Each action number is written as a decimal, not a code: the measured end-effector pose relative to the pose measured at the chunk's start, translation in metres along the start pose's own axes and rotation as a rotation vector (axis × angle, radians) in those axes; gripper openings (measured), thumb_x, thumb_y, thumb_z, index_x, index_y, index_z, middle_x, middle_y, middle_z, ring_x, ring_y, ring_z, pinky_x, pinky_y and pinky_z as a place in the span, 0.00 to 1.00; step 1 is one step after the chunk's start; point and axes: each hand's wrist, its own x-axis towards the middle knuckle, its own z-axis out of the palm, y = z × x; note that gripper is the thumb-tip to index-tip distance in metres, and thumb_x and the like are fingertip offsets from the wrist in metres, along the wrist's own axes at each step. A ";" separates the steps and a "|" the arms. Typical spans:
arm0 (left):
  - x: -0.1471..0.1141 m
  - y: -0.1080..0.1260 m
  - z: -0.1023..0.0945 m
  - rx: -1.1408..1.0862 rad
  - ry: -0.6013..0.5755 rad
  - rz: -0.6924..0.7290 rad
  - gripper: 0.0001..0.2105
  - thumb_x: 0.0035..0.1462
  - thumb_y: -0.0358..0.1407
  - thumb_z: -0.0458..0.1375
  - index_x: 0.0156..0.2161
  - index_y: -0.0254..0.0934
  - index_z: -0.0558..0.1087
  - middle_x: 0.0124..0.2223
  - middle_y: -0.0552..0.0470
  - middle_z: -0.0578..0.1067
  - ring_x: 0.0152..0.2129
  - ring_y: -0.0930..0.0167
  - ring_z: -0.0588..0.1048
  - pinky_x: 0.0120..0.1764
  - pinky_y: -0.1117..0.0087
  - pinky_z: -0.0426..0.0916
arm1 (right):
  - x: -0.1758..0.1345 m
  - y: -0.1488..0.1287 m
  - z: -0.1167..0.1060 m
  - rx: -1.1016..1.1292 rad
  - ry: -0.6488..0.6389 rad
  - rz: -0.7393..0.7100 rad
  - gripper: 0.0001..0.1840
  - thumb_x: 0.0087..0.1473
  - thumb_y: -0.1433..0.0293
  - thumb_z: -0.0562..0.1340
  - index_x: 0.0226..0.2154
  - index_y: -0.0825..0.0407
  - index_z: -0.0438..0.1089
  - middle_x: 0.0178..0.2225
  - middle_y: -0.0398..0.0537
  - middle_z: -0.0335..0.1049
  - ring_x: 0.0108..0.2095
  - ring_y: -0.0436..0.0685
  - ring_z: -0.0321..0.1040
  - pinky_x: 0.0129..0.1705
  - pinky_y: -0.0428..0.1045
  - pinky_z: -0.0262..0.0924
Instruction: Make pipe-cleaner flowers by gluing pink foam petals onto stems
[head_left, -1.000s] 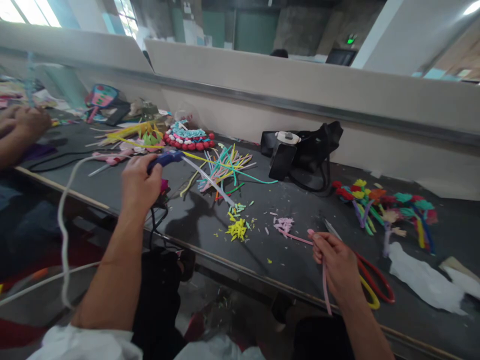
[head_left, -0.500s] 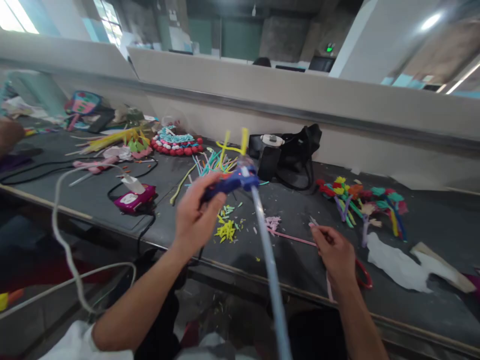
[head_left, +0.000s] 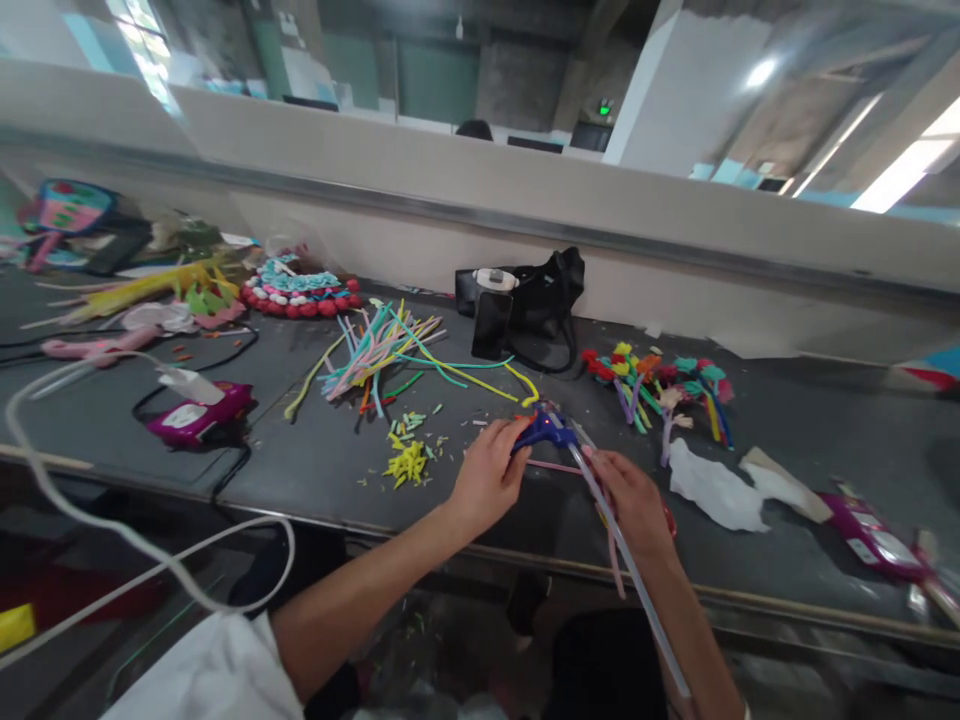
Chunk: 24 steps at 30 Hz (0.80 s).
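Note:
My left hand [head_left: 491, 475] is wrapped round the handle of a blue hot glue gun [head_left: 546, 428], whose nozzle points away from me. A long clear glue stick [head_left: 626, 555] sticks out of its back and slants down across my right wrist. My right hand [head_left: 630, 495] is closed on red-handled scissors [head_left: 670, 518], their blades partly hidden behind the glue gun. A pink pipe cleaner [head_left: 616, 560] hangs below the right fingers, and a pink length also runs left from them along the table. Just beyond the nozzle lies the bent end of a yellow pipe cleaner [head_left: 531, 385].
Loose pipe cleaners [head_left: 382, 350] lie mid-table, with yellow clippings [head_left: 406, 462] nearer me. Behind stands a black bag [head_left: 555, 295]. Pipe-cleaner flowers [head_left: 660, 385] and white tissue [head_left: 712, 485] are at right. A purple power strip [head_left: 202, 415] with a white cable is at left.
My left hand has brought the glue gun down and right, close to my right hand. The view has turned to the right, bringing a second purple device into sight.

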 end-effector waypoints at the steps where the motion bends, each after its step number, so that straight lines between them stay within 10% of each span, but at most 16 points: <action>1: -0.002 0.000 0.002 0.020 -0.001 -0.002 0.18 0.63 0.31 0.51 0.57 0.39 0.64 0.52 0.41 0.73 0.50 0.62 0.71 0.51 0.57 0.67 | -0.003 -0.003 0.003 0.014 -0.052 0.027 0.24 0.45 0.49 0.67 0.34 0.53 0.74 0.23 0.44 0.71 0.18 0.47 0.57 0.17 0.43 0.46; 5: -0.005 0.002 0.002 -0.007 -0.030 -0.028 0.19 0.61 0.33 0.54 0.57 0.39 0.65 0.52 0.41 0.74 0.49 0.62 0.72 0.52 0.57 0.67 | -0.010 -0.010 0.012 0.105 -0.170 0.107 0.24 0.41 0.54 0.71 0.36 0.52 0.70 0.24 0.42 0.70 0.19 0.45 0.56 0.18 0.41 0.45; 11: 0.012 -0.009 -0.012 -0.334 0.015 -0.488 0.30 0.54 0.44 0.61 0.60 0.40 0.61 0.33 0.52 0.77 0.25 0.70 0.74 0.29 0.71 0.68 | -0.011 -0.008 0.015 0.222 -0.237 0.163 0.23 0.41 0.56 0.72 0.34 0.53 0.69 0.19 0.37 0.63 0.16 0.42 0.48 0.17 0.39 0.35; 17: 0.022 -0.030 -0.016 -0.397 -0.083 -0.562 0.16 0.51 0.35 0.58 0.46 0.36 0.74 0.24 0.56 0.72 0.16 0.75 0.67 0.23 0.74 0.61 | -0.016 -0.007 0.019 0.206 -0.261 0.158 0.22 0.41 0.57 0.72 0.35 0.53 0.70 0.19 0.37 0.63 0.16 0.42 0.46 0.16 0.39 0.35; 24: 0.028 -0.048 -0.031 -0.396 0.091 -0.632 0.19 0.52 0.37 0.57 0.50 0.40 0.74 0.28 0.56 0.73 0.18 0.76 0.67 0.23 0.74 0.61 | -0.018 -0.013 0.015 0.225 -0.224 0.104 0.21 0.41 0.57 0.72 0.34 0.53 0.71 0.18 0.39 0.62 0.16 0.43 0.46 0.17 0.40 0.34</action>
